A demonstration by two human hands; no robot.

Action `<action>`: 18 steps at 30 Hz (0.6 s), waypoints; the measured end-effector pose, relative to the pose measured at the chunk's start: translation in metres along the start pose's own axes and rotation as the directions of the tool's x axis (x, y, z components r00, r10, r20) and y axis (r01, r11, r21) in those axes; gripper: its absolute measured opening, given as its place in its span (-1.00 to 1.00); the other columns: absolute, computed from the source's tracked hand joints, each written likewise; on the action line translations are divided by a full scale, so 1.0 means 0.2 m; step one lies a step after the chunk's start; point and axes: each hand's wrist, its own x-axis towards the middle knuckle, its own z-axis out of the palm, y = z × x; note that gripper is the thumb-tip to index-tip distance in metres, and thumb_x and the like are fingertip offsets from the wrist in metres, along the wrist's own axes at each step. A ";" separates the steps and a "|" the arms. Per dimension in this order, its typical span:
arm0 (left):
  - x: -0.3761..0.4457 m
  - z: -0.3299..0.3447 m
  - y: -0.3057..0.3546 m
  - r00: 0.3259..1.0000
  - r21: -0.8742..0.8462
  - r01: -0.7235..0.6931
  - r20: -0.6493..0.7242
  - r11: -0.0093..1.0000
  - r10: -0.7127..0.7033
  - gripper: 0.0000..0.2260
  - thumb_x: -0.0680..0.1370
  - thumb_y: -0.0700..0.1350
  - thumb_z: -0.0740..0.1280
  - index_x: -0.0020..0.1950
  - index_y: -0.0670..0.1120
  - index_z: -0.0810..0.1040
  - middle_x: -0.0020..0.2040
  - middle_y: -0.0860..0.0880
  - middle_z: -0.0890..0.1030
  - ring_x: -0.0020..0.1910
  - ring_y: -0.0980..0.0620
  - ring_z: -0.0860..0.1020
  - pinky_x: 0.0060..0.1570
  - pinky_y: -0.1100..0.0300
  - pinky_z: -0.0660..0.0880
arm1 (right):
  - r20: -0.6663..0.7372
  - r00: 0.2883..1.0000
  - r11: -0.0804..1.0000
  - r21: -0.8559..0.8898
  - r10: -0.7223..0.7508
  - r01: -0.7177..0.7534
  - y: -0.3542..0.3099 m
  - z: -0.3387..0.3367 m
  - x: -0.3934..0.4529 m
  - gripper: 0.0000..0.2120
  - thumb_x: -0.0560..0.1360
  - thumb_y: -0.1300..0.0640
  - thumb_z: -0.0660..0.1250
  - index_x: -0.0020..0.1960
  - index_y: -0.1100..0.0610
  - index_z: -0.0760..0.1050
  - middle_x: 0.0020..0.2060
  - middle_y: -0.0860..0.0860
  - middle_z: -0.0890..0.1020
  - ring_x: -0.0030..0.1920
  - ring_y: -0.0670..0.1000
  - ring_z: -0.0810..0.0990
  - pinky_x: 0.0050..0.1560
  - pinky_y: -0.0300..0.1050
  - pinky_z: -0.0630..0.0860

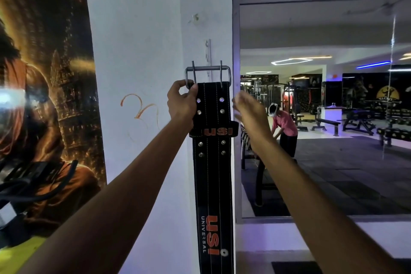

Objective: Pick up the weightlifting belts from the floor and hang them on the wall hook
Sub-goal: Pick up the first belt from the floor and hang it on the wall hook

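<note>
A black weightlifting belt (212, 162) with orange "USI" lettering hangs straight down against the white pillar. Its steel two-prong buckle (208, 68) is at the top, level with the lower end of a white wall hook strip (208, 55). Whether the buckle rests on the hook cannot be told. My left hand (181, 101) grips the belt's upper left corner just below the buckle. My right hand (249, 110) is blurred, beside the belt's right edge, fingers apart and holding nothing.
The white pillar (142, 51) has a large poster (44, 95) on its left. To the right a big wall mirror (322, 107) reflects gym benches, machines and a person bending over. A white ledge (311, 236) runs below the mirror.
</note>
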 end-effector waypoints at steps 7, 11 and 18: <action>-0.07 0.00 0.00 0.997 -0.020 -0.036 0.064 0.999 0.037 -0.86 0.62 -0.10 0.37 0.16 -0.08 0.57 -0.22 -0.16 0.66 -0.33 -0.12 0.60 -0.23 -0.09 0.61 | -0.053 0.997 0.997 0.050 0.056 -0.054 -0.17 0.12 0.21 -0.84 0.58 0.15 0.35 0.05 0.25 0.58 -0.10 0.11 0.60 -0.20 -0.01 0.57 -0.52 -0.45 0.44; -0.09 -0.05 0.03 0.988 0.010 -0.059 0.144 0.998 0.057 -0.78 0.62 -0.08 0.37 0.26 -0.05 0.54 -0.12 -0.08 0.71 -0.28 0.03 0.67 -0.33 0.16 0.62 | -0.123 0.990 0.991 0.127 0.063 -0.047 -0.17 0.16 0.23 -0.90 0.52 0.21 0.41 -0.17 0.15 0.57 -0.26 0.07 0.58 -0.33 -0.05 0.49 -0.53 -0.40 0.44; -0.27 -0.23 -0.22 0.930 0.026 0.016 0.366 1.000 -0.024 -0.75 0.66 -0.04 0.28 0.18 -0.15 0.67 0.02 -0.07 0.75 -0.02 0.08 0.71 -0.03 0.19 0.65 | -0.223 0.972 0.980 0.195 0.079 -0.036 -0.19 0.14 0.24 -0.85 0.50 0.24 0.43 0.04 0.27 0.64 -0.24 0.01 0.61 -0.27 -0.08 0.52 -0.55 -0.51 0.41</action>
